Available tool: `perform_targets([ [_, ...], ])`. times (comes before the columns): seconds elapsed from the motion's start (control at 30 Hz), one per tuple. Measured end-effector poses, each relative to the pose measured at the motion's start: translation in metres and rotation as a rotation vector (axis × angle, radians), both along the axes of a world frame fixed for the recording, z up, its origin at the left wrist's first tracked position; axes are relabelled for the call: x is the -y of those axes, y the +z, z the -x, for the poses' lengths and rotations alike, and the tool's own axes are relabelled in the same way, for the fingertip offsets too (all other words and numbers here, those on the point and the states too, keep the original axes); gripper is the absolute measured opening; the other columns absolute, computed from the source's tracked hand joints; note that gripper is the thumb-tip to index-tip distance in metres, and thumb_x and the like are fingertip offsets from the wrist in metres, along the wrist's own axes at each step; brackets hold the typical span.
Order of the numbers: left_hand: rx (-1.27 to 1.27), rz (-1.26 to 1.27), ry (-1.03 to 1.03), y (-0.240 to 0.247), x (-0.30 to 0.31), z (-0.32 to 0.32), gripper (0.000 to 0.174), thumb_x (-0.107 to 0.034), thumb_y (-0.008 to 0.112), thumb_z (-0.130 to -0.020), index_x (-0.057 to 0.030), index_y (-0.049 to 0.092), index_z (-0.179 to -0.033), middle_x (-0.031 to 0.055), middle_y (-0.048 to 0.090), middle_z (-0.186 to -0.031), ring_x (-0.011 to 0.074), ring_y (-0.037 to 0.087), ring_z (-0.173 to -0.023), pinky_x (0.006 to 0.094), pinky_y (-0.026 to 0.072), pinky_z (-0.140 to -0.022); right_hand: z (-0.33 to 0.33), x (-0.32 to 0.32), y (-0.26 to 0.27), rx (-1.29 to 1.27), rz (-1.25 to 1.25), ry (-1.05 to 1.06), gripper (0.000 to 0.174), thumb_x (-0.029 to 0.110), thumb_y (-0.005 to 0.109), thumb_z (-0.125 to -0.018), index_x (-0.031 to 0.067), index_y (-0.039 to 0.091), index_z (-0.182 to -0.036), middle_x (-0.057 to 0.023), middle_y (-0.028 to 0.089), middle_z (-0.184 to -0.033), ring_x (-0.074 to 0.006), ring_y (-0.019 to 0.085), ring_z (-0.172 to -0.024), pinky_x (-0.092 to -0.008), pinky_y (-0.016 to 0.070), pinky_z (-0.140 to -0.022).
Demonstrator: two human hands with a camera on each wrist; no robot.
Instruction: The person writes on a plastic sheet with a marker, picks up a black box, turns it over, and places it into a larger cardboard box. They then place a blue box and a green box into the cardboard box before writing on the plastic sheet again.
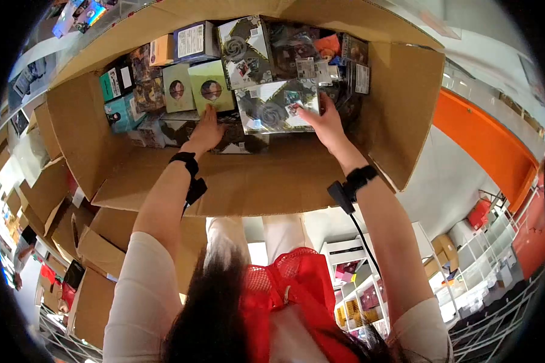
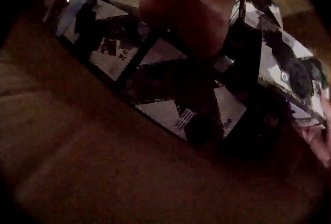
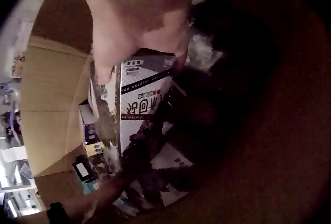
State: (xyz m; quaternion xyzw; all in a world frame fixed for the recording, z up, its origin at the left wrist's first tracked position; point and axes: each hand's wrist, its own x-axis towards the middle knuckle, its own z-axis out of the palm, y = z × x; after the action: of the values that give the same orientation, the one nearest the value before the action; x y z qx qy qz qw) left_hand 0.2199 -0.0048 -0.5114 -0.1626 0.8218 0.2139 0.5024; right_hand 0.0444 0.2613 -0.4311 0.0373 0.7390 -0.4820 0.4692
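Observation:
In the head view, my right hand [image 1: 328, 126] grips a patterned black-and-white box [image 1: 272, 112] by its right end, thumb on the top face. The right wrist view shows the thumb and fingers on either side of that box's end [image 3: 142, 87]. My left hand [image 1: 206, 130] reaches to the near edge of a light green box [image 1: 212, 88] with a round dark picture, its fingertips right at that edge. A second green box [image 1: 177, 88] lies beside it. Under the left hand lie more patterned boxes [image 2: 165, 92], in a row along the carton's near wall.
A large open cardboard carton [image 1: 248, 181] surrounds both hands. It also holds another patterned box [image 1: 245, 51], a dark blue box [image 1: 195, 41], teal boxes [image 1: 121, 112] and an orange-red packet [image 1: 328, 46]. More cartons [image 1: 100, 251] stand at left; an orange panel [image 1: 484, 145] is at right.

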Motion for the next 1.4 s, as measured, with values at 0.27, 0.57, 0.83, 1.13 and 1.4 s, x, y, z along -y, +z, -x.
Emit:
perform_targets([
  [0.27,-0.095,0.001,0.192,0.055,0.004,0.052,0.052,-0.019,0.040,-0.092,-0.0036,0.020,-0.138,0.0178,0.028,-0.138,0.0338,0.037,-0.120,0.0392,0.0389,-0.097,0.020,-0.048,0.041,0.100,-0.117,-0.528,0.060,0.033,0.067,-0.079,0.0031,0.041,-0.124,-0.0078,0.055,-0.113,-0.0197,0.054,-0.100,-0.0378,0.0406,-0.090],
  [0.57,-0.598,0.071,-0.062,0.061,-0.055,0.104,0.051,-0.021,0.049,-0.087,-0.0123,0.033,-0.134,0.0113,0.021,-0.145,0.0368,0.024,-0.130,0.0462,0.0289,-0.103,0.013,0.069,-0.003,0.537,0.243,-0.946,0.049,0.034,0.063,-0.083,0.0064,0.041,-0.117,-0.0103,0.046,-0.094,-0.0242,0.050,-0.093,-0.0385,0.0453,-0.084],
  [0.83,-0.525,0.027,-0.158,0.054,-0.025,0.093,0.054,-0.025,0.050,-0.088,-0.0150,0.031,-0.136,0.0076,0.019,-0.146,0.0287,0.020,-0.134,0.0456,0.0277,-0.105,0.009,0.058,-0.028,0.539,0.021,-0.499,0.074,0.036,0.071,-0.076,0.0013,0.034,-0.130,-0.0187,0.037,-0.129,-0.0312,0.042,-0.118,-0.0365,0.0419,-0.092],
  [1.13,-0.556,0.095,-0.090,0.056,-0.050,0.144,0.063,-0.032,0.054,-0.084,-0.0182,0.027,-0.138,0.0094,0.016,-0.146,0.0462,0.022,-0.128,0.0514,0.0367,-0.096,0.009,0.062,-0.051,0.686,0.025,-0.222,0.079,0.063,0.051,-0.079,-0.0092,0.049,-0.113,-0.0227,0.060,-0.106,-0.0297,0.060,-0.096,-0.0376,0.0462,-0.086],
  [1.4,-0.675,-0.108,-0.253,0.031,-0.017,0.137,0.061,-0.033,0.054,-0.084,-0.0171,0.029,-0.138,0.0142,0.016,-0.146,0.0509,0.029,-0.123,0.0488,0.0366,-0.098,0.018,0.079,0.022,-1.075,-0.466,0.645,0.056,0.028,0.070,-0.072,0.0085,0.048,-0.119,-0.0187,0.037,-0.132,-0.0358,0.037,-0.122,-0.0490,0.0393,-0.090],
])
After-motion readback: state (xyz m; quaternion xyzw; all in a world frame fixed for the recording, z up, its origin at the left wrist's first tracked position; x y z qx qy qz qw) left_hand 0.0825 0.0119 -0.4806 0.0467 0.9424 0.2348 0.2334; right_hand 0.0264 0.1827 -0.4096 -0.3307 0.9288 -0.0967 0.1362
